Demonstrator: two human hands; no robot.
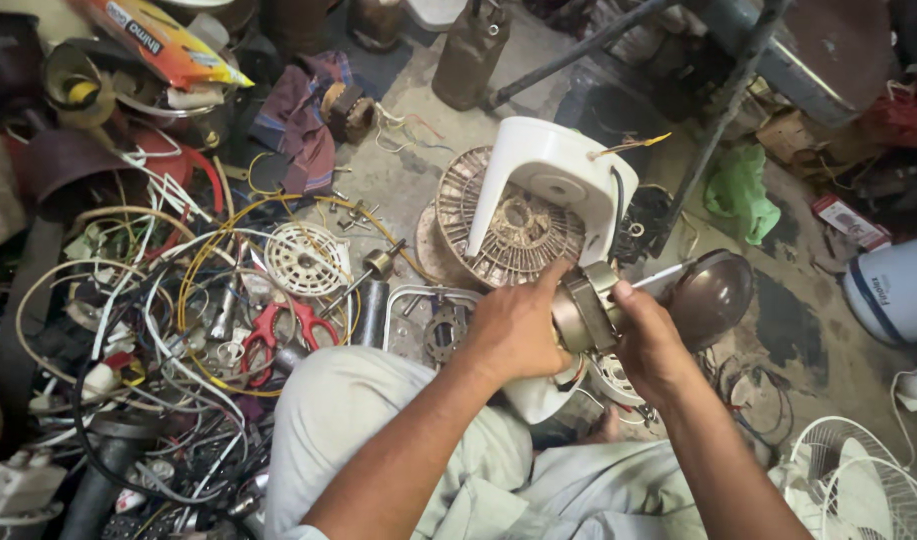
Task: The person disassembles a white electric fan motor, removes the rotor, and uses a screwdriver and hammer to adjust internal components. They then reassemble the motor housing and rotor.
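Your left hand [514,330] and right hand [647,340] both clasp the small brown motor [584,312], just below the white fan housing [554,180].

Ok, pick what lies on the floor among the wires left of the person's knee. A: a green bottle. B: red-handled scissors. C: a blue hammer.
B: red-handled scissors lie among the tangled wires, left of the knee.

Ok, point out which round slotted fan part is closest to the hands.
The dusty brown ribbed motor housing under the white plastic cover; the small white slotted disc lies apart among wires.
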